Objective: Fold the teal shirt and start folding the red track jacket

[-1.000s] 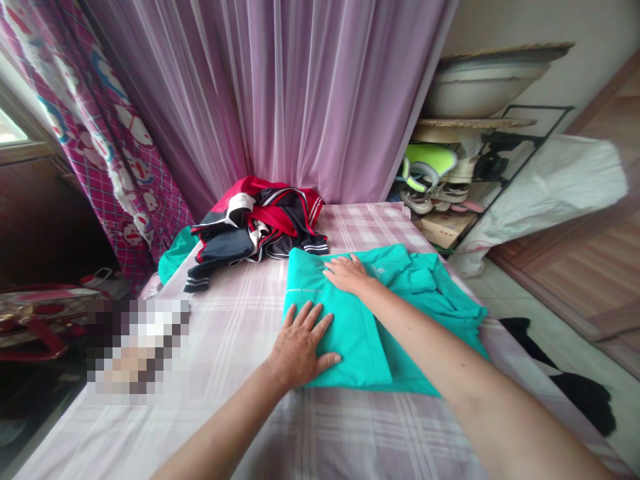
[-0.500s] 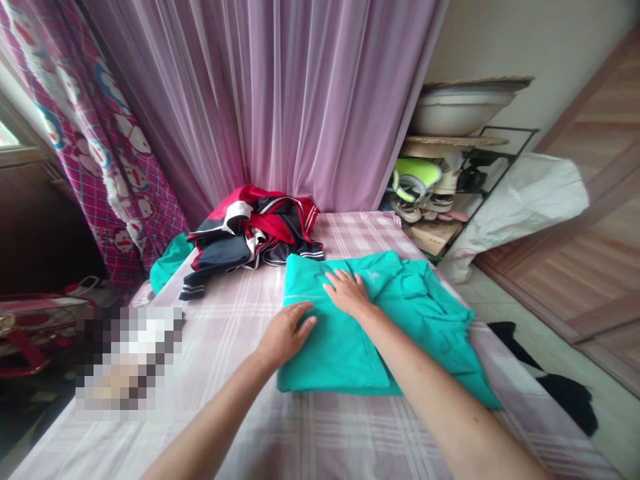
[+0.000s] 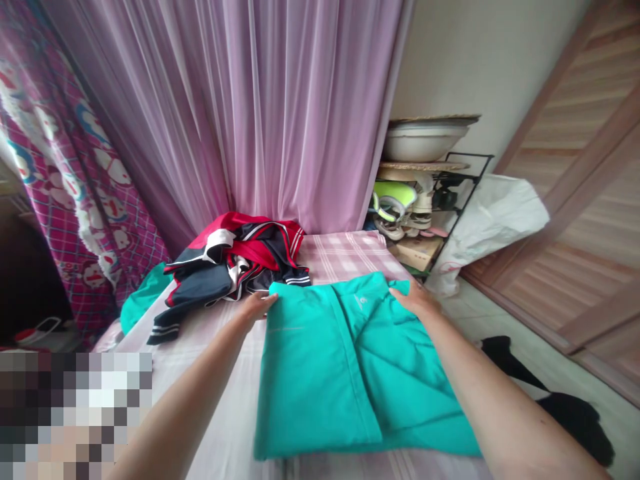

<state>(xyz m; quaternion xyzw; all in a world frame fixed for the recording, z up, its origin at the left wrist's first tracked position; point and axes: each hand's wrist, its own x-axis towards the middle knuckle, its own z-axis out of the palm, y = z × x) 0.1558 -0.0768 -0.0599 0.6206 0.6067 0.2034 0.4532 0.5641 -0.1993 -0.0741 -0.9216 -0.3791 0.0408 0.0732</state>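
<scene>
Two far-side grasps on teal garment (image 3: 313, 373) over plaid sheet (image 3: 345, 253): left hand (image 3: 259, 305) pinches far-left corner, right hand (image 3: 419, 301) grips far-right edge, cloth spreading nearward from both, neither hand closer, long axis unclear.

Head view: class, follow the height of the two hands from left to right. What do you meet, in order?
Patterned curtain → teal bundle → red-and-dark clothes pile → left hand → folded teal garment → right hand → white bag → wooden door.
</scene>
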